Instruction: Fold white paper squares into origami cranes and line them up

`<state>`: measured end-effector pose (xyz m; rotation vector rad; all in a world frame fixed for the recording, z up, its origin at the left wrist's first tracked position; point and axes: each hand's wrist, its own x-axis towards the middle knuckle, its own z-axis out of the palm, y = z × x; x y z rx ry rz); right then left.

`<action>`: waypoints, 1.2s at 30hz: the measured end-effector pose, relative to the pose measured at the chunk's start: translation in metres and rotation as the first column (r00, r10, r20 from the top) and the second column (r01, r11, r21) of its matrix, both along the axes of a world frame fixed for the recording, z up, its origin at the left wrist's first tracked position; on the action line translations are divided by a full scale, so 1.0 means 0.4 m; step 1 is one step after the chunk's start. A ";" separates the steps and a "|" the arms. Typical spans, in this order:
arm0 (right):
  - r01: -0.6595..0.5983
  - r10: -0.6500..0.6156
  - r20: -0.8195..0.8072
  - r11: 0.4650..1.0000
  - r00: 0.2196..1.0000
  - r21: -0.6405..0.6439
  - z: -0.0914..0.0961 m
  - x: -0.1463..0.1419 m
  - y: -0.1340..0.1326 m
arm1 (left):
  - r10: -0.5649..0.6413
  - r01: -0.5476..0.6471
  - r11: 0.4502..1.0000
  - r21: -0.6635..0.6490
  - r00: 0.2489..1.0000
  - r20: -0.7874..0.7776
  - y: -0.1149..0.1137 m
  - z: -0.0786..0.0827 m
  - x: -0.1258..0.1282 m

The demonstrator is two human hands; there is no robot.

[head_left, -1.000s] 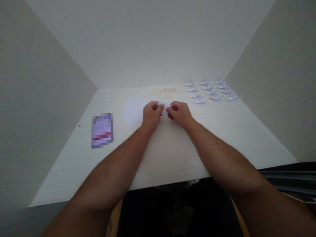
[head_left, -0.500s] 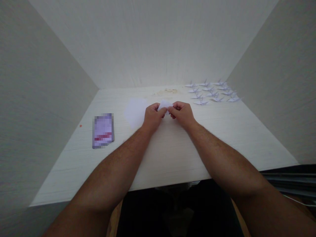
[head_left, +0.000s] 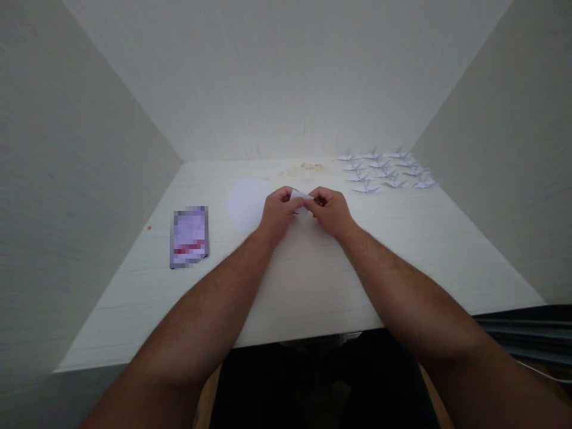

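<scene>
Between my two hands is a small piece of folded white paper (head_left: 301, 195), pinched from both sides just above the table. My left hand (head_left: 280, 208) grips its left side, thumb pointing right across it. On the other side my right hand (head_left: 329, 208) has thumb and fingers closed on the right edge. Parts of the paper are hidden behind the thumbs and fingers. Flat on the table, left of my left hand and partly covered by it, lies white paper (head_left: 245, 202).
Several folded white paper cranes (head_left: 385, 170) stand in rows at the back right. A blurred purple packet-like thing (head_left: 189, 237) lies on the left. The pale table (head_left: 308, 286) has walls on three sides. A brownish stain (head_left: 308, 168) marks its back, and a small red spot (head_left: 149, 227) its left.
The folded paper has tilted in my hands, with its shape between the thumbs altered. My fingers have shifted slightly on it. The whole view has moved a little; the other things stay in place.
</scene>
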<state>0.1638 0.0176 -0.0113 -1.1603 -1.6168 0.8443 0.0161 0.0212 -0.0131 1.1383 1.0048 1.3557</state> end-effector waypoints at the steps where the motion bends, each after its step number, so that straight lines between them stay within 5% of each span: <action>1: -0.002 0.002 0.003 1.000 1.000 0.014 -0.001 0.000 0.000 | -0.008 0.008 1.000 -0.011 1.000 0.023 0.000 0.001 0.000; 7: -0.029 0.028 0.005 0.994 1.000 0.103 -0.003 0.000 0.001 | -0.006 0.011 0.999 -0.031 0.989 0.150 -0.002 0.010 0.004; 24: 0.055 -0.057 0.023 0.997 0.998 0.062 0.001 -0.004 0.001 | -0.019 0.018 1.000 0.024 1.000 0.005 -0.002 -0.001 0.004; 36: 0.040 -0.041 0.014 0.998 0.999 0.041 -0.006 -0.006 0.002 | 0.048 -0.047 0.999 -0.014 0.994 0.097 0.009 -0.007 0.003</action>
